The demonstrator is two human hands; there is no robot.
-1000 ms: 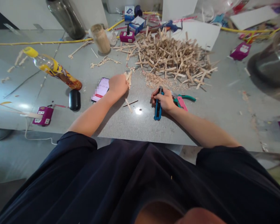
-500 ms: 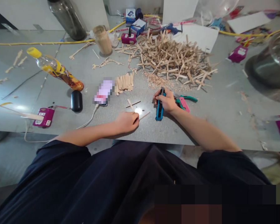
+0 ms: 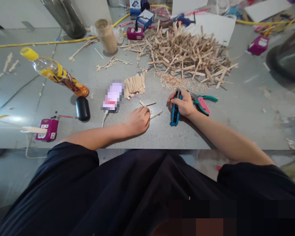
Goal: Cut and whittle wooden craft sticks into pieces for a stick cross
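Thin wooden sticks lie crossed (image 3: 149, 104) on the grey tabletop, partly covered by my left hand (image 3: 139, 120). Its fingers are curled down and closed on them, though the fingertips are hidden. Another thin stick (image 3: 157, 114) pokes out to the right from beside that hand. My right hand (image 3: 184, 102) is wrapped round a blue-and-black utility knife (image 3: 175, 113), which points down towards the table's front edge. Just right of this hand lie green-handled pliers (image 3: 210, 98) with a pink piece (image 3: 204, 105) over them.
Behind my hands are a row of flat sticks (image 3: 135, 86), wood crumbs (image 3: 172, 80) and a large stick heap (image 3: 186, 52). Leftward are a phone (image 3: 114, 95), black case (image 3: 83, 108), yellow-capped bottle (image 3: 61, 77), jar (image 3: 107, 36) and purple power adapter (image 3: 48, 129).
My left hand has shifted up and over the crossed sticks, covering more of them. The right hand keeps its hold on the utility knife. The camera view has shifted slightly.
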